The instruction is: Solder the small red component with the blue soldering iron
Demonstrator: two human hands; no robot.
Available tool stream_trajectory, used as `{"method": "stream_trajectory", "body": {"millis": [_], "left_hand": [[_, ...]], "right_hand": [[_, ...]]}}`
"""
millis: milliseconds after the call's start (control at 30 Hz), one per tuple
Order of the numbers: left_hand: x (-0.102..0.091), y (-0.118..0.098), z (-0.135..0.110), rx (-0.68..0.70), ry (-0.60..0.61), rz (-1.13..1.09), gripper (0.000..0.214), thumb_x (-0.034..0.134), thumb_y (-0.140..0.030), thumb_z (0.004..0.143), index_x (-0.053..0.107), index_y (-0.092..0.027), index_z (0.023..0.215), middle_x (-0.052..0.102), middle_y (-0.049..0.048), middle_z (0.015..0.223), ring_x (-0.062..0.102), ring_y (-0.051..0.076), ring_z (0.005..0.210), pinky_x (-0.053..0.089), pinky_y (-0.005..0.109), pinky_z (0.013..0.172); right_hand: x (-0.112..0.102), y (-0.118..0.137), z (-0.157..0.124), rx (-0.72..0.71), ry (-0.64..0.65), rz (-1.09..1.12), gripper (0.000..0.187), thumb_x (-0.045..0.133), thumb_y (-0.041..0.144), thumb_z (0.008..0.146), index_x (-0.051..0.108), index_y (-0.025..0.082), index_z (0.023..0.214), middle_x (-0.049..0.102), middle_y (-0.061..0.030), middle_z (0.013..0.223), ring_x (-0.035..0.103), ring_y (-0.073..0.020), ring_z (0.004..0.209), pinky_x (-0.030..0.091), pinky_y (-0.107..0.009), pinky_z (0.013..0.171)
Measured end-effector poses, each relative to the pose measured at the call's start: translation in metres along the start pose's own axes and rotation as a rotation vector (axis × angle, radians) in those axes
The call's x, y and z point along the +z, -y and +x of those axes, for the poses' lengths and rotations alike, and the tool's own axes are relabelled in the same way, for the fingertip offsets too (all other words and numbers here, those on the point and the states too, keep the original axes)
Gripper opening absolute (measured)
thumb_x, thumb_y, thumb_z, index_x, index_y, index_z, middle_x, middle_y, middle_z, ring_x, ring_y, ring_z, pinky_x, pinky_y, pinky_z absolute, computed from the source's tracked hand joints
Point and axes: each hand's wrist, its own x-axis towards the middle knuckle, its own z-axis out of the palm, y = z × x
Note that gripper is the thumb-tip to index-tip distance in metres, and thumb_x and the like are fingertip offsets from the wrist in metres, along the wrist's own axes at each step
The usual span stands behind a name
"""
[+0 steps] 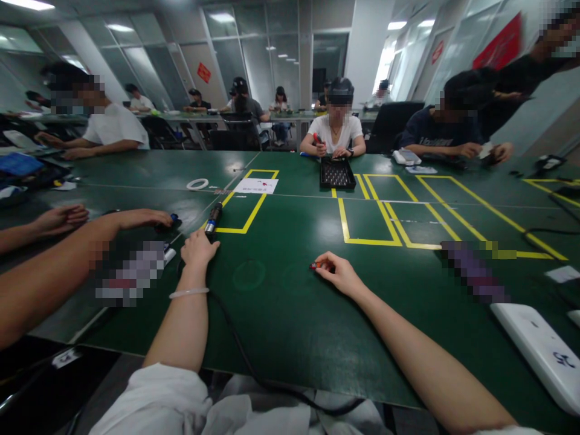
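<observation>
My left hand [198, 246] is closed around the near end of a dark cylindrical tool [214, 219] with a silver and blue band, which points away from me on the green table. A white bracelet [189, 293] circles that wrist. My right hand [341, 273] rests on the table to the right, its fingers pinching a small red and black piece [314, 266]. Most of that piece is hidden by the fingers, so its kind does not show. Two faint rings mark the tabletop between my hands.
A black cable [235, 338] runs over the table edge into my lap. Yellow tape outlines [371, 242] lie ahead, with a white paper [256, 185] and a white ring [197, 183]. Across, a person works at a black tray [338, 174]. A co-worker's arm [113, 241] reaches in at left. A white power bank [539, 356] lies right.
</observation>
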Motion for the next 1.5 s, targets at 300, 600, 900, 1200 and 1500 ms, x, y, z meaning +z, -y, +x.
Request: {"method": "stream_trajectory", "body": {"millis": [300,600,900,1200,1500], "left_hand": [[-0.002,-0.019,-0.001,0.026,0.056,0.074,0.058,0.061,-0.040,0.080,0.048,-0.013,0.130,0.053,0.0205,0.127,0.055,0.037,0.113,0.050,0.046,0.087],[0.002,-0.085,-0.048,0.315,0.043,0.066,0.057,0.059,-0.036,0.080,0.047,-0.012,0.130,0.055,0.0165,0.118,0.053,0.032,0.109,0.049,0.039,0.086],[0.003,-0.158,-0.129,0.739,0.101,-0.106,0.058,0.056,-0.034,0.081,0.041,-0.019,0.135,0.051,0.0113,0.121,0.049,0.025,0.107,0.049,0.033,0.084],[0.000,-0.183,-0.175,0.896,0.161,-0.223,0.063,0.052,-0.032,0.084,0.032,-0.020,0.142,0.049,0.0102,0.125,0.048,0.023,0.110,0.046,0.035,0.093],[0.000,-0.181,-0.177,0.862,0.157,-0.227,0.059,0.052,-0.037,0.085,0.036,-0.020,0.139,0.049,0.0097,0.127,0.050,0.023,0.111,0.046,0.034,0.091]], "right_hand": [[0.000,0.002,0.000,0.005,-0.004,-0.003,0.020,0.061,0.031,0.083,0.062,0.017,0.097,0.059,0.0002,0.073,0.052,-0.0124,0.064,0.042,-0.024,0.061],[0.003,-0.004,0.003,-0.016,-0.057,0.016,0.019,0.061,0.029,0.083,0.059,0.017,0.097,0.058,0.0010,0.073,0.051,-0.0116,0.063,0.041,-0.024,0.059],[0.000,-0.002,0.002,-0.048,-0.101,-0.039,0.007,0.057,0.024,0.082,0.054,0.019,0.086,0.055,0.0024,0.070,0.050,-0.0117,0.061,0.040,-0.024,0.059],[0.000,-0.003,0.001,-0.148,-0.114,-0.189,0.008,0.054,0.013,0.078,0.051,0.019,0.082,0.051,0.0020,0.074,0.049,-0.0126,0.064,0.040,-0.024,0.062],[-0.005,-0.001,0.001,-0.160,-0.104,-0.248,0.003,0.060,0.019,0.084,0.063,0.019,0.084,0.051,-0.0011,0.083,0.051,-0.0124,0.068,0.043,-0.025,0.066]]}}
